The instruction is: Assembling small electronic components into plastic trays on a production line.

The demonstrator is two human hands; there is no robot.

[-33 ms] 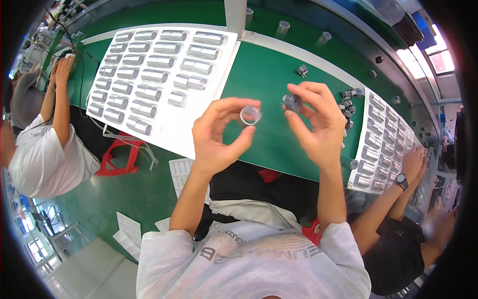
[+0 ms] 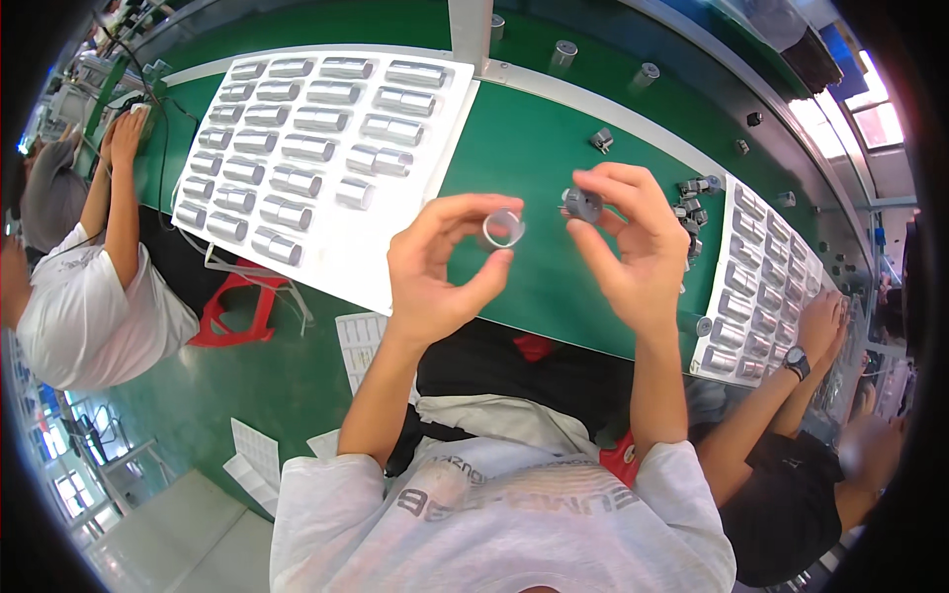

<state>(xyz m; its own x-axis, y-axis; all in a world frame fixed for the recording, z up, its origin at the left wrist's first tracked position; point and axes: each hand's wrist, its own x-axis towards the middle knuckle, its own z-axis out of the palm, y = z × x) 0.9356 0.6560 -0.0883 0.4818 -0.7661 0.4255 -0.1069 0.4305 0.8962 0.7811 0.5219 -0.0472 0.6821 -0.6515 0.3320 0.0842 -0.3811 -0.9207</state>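
Note:
Over the green bench, my left hand (image 2: 432, 269) pinches a short silver tube (image 2: 487, 233) between thumb and fingers, its open round end facing me. My right hand (image 2: 641, 252) grips a dark grey round part (image 2: 585, 205) by its edge; small prongs stick out on its left side. The tube and the grey part are level with each other and apart, with a gap of bench between them. Left of my left hand lies a white tray (image 2: 341, 252) holding rows of silver cylinders (image 2: 295, 181).
Loose dark grey parts (image 2: 692, 210) are piled beyond my right hand, and one small part (image 2: 601, 139) lies alone farther back. A second tray (image 2: 736, 287) of cylinders is at the right, near a co-worker's hands (image 2: 822, 321). Another person (image 2: 99, 306) works at the left.
My left hand and the silver tube have shifted very slightly to the right, toward the grey part. My right hand has hardly moved.

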